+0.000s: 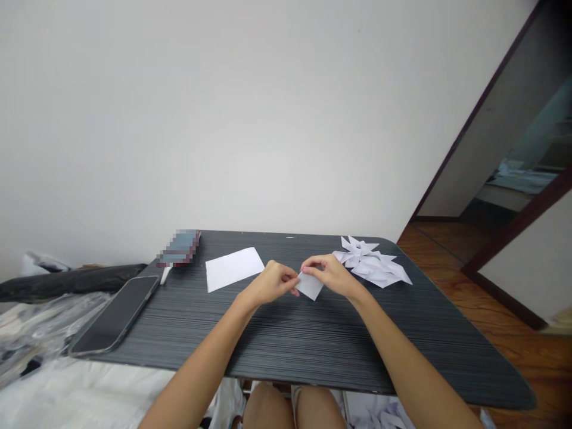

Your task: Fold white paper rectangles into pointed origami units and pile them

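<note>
My left hand (273, 281) and my right hand (329, 273) meet over the middle of the dark table (286, 339). Both pinch a small folded piece of white paper (310, 286), the fingers closed on its upper edge while its lower corner hangs toward the tabletop. A flat white sheet (233, 268) lies just left of my left hand. A pile of folded white paper shapes (370, 261) rests to the right of my right hand, near the table's far right corner.
A black phone (117, 313) lies face up at the table's left edge. A small blurred-out box (179, 248) and a white pen-like stick (165, 274) sit at the far left. Bedding and a dark bundle lie left of the table; wooden floor and a doorway are right.
</note>
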Demonstrator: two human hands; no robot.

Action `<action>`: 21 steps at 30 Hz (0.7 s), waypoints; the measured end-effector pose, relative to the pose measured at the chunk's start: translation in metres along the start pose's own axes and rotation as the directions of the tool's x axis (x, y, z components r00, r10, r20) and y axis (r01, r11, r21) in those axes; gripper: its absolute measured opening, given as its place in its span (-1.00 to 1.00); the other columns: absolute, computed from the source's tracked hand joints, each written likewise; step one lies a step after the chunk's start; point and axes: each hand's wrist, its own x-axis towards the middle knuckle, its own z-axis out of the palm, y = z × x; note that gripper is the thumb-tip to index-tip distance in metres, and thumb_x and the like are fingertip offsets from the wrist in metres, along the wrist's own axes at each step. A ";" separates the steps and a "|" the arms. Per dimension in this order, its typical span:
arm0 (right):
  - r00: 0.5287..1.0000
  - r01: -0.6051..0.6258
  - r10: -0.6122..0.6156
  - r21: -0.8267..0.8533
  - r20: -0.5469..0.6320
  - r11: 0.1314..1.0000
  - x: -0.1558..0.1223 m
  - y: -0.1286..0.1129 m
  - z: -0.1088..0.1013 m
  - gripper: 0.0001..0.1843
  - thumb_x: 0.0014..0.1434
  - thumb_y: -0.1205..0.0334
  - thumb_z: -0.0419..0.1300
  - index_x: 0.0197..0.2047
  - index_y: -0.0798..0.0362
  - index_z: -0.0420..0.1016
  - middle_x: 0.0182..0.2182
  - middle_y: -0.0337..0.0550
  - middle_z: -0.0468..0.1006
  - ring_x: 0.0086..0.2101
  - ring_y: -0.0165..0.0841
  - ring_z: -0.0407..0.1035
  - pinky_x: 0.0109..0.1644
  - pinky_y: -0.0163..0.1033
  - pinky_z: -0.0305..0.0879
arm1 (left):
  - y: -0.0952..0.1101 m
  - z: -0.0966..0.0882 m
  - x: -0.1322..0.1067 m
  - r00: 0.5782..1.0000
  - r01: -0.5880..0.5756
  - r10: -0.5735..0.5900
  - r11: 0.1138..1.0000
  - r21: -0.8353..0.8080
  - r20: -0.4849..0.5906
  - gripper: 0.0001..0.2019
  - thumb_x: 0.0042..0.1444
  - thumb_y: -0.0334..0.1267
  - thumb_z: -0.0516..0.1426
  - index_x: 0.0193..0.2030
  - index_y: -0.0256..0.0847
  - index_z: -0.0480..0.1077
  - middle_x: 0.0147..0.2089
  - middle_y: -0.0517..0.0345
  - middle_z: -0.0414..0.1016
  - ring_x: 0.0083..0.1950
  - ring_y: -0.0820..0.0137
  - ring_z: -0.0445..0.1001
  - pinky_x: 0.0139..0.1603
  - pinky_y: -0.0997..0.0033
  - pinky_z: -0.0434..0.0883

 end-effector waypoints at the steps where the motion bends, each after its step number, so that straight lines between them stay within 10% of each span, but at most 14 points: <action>1: 1.000 -0.001 0.001 -0.005 -0.003 1.000 0.000 0.001 0.000 -0.81 0.01 0.24 0.07 -0.47 0.14 0.45 -0.49 -0.15 0.50 -0.43 -0.39 0.33 -0.36 -0.33 0.19 | -0.001 0.000 0.000 1.000 -0.003 0.003 1.000 0.010 0.001 -0.76 0.01 -0.26 -0.03 -0.48 -0.34 0.40 -0.52 0.07 0.51 -0.49 0.40 0.48 -0.47 0.57 0.34; 21: 0.975 0.138 -0.054 -0.400 0.215 0.906 -0.009 -0.013 -0.015 -0.82 0.02 0.12 0.09 -0.45 0.08 0.32 -0.58 -0.28 0.34 -0.53 -0.46 0.19 -0.43 -0.35 0.08 | 0.010 -0.006 -0.004 0.987 -0.108 0.070 0.955 0.277 0.145 -0.70 0.06 -0.34 -0.06 -0.62 -0.34 0.31 -0.60 0.13 0.46 -0.59 0.55 0.37 -0.56 0.65 0.20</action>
